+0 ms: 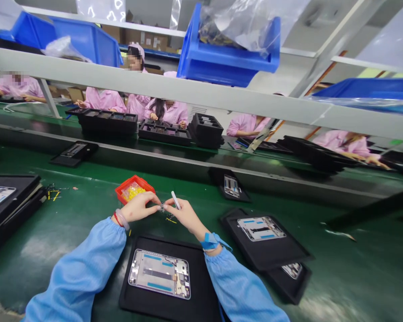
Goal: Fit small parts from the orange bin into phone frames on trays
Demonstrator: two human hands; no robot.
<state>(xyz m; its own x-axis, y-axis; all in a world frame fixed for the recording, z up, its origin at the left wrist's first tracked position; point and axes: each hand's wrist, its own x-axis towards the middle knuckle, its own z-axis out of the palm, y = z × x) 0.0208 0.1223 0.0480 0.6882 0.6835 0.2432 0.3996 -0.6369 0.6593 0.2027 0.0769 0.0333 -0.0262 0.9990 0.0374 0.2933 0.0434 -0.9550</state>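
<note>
**Your two hands meet over a small dark part [162, 206], just beyond the phone frame**

Closest to you, a black tray [199, 264] lies on the green bench [70, 232] between your blue sleeves [83, 259]. In it sits an open phone frame [159, 273] with blue strips; neither hand touches it.

Past the tray, your left hand [137, 208], a bangle and red cord at its wrist, pinches the small dark part between thumb and finger. Your right hand [188, 218] closes on that part from the other side and also grips a white pen-like tool [176, 200], which points up. The part is too small to make out. A few yellow-and-black bits [171, 220] lie on the bench just below.

Just beside your left hand stands a red bin [120, 195] of yellow pieces [134, 190]. To your right, two overlapping trays [282, 252] carry more frames; to your left are stacked trays [23, 183] and scattered bits [55, 194]. Farther up the bench, two single trays [243, 194] each hold a frame.

Across the line, co-workers in pink [105, 100] sit behind black trays [107, 125]. Blue bins [230, 67] rest above on a pale rail [120, 76].
</note>
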